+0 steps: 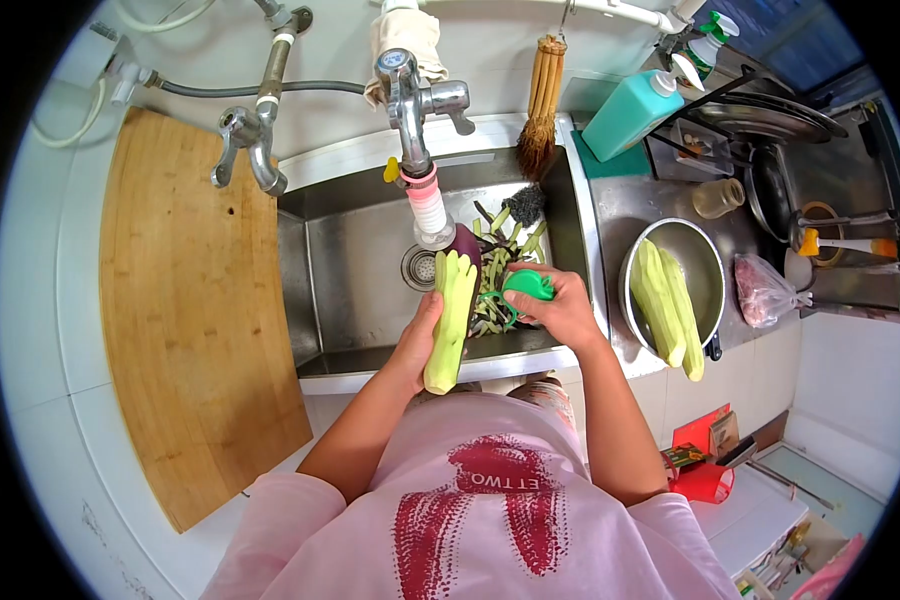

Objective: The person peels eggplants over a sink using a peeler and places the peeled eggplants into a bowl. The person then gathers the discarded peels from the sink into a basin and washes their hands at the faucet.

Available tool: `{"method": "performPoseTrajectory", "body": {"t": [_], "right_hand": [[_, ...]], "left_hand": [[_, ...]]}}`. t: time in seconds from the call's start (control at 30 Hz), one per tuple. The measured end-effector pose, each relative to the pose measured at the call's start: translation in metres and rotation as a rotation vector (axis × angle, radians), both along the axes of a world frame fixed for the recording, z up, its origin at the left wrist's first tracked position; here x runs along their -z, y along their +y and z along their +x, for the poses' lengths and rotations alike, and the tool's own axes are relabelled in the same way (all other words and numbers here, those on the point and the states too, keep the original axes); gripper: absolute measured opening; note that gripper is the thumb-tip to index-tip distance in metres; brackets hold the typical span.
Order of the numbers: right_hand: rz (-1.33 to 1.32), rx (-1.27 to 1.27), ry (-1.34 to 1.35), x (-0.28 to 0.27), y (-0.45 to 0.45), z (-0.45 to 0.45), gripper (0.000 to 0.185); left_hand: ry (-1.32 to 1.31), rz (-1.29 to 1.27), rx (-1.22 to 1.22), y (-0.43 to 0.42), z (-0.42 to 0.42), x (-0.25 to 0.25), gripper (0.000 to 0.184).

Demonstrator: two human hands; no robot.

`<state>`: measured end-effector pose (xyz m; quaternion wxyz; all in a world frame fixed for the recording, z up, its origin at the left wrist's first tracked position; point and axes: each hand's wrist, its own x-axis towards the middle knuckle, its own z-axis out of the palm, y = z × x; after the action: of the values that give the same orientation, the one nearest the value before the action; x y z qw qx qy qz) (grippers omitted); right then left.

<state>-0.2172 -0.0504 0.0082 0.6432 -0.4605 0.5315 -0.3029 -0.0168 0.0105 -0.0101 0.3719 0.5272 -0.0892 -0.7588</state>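
Note:
Over the front of the sink, my left hand [420, 340] grips a long eggplant [451, 330]. Its near part is peeled to pale green, while dark purple skin still covers the far end under the tap. A green peeler [528, 287] is in my right hand [562, 310], its fingers closed around it just right of the eggplant. Dark and green strips of peel [495, 240] lie in the right part of the steel sink [355, 290], below and beyond the peeler. To the right, peeled eggplants [665, 300] rest in a metal bowl [712, 275], their ends over its rim.
A tap with a pink-and-white nozzle [426, 205] hangs above the eggplant. Left of the sink stands a wooden board [195, 300]. A brush [542, 100] hangs at the back wall, near a turquoise bottle [630, 115]. Pans [770, 190] and a plastic bag [765, 290] sit at right.

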Motion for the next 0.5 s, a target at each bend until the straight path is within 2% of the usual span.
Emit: {"method": "performPoseTrajectory", "body": {"t": [0.07, 0.1, 0.17, 0.2, 0.27, 0.3, 0.4, 0.47, 0.5], "right_hand": [[-0.107, -0.089, 0.167, -0.006, 0.000, 0.003, 0.027], [-0.106, -0.089, 0.168, -0.006, 0.000, 0.004, 0.027], [-0.361, -0.122, 0.196, -0.006, -0.001, 0.008, 0.027], [-0.361, -0.122, 0.196, -0.008, -0.001, 0.008, 0.027], [-0.185, -0.111, 0.230, -0.014, -0.001, 0.009, 0.023], [-0.185, -0.112, 0.231, -0.013, 0.000, 0.009, 0.023], [-0.091, -0.066, 0.082, -0.013, 0.007, 0.013, 0.016], [0.040, -0.089, -0.113, -0.021, 0.013, 0.019, 0.012], [0.039, -0.089, -0.112, -0.022, 0.015, 0.021, 0.012]], "left_hand": [[-0.031, -0.043, -0.014, 0.000, -0.001, 0.004, 0.051], [-0.031, -0.042, -0.014, 0.000, -0.002, 0.002, 0.051], [-0.058, -0.007, -0.032, -0.001, -0.003, -0.003, 0.051], [-0.058, -0.007, -0.032, -0.001, -0.003, -0.002, 0.051], [-0.046, -0.012, -0.040, -0.001, -0.003, -0.001, 0.051], [-0.046, -0.012, -0.040, -0.001, -0.003, -0.001, 0.051], [-0.066, 0.014, -0.038, -0.001, -0.005, -0.002, 0.050], [-0.063, -0.078, -0.069, -0.001, -0.010, 0.001, 0.051], [-0.062, -0.078, -0.068, -0.001, -0.009, 0.002, 0.051]]}}
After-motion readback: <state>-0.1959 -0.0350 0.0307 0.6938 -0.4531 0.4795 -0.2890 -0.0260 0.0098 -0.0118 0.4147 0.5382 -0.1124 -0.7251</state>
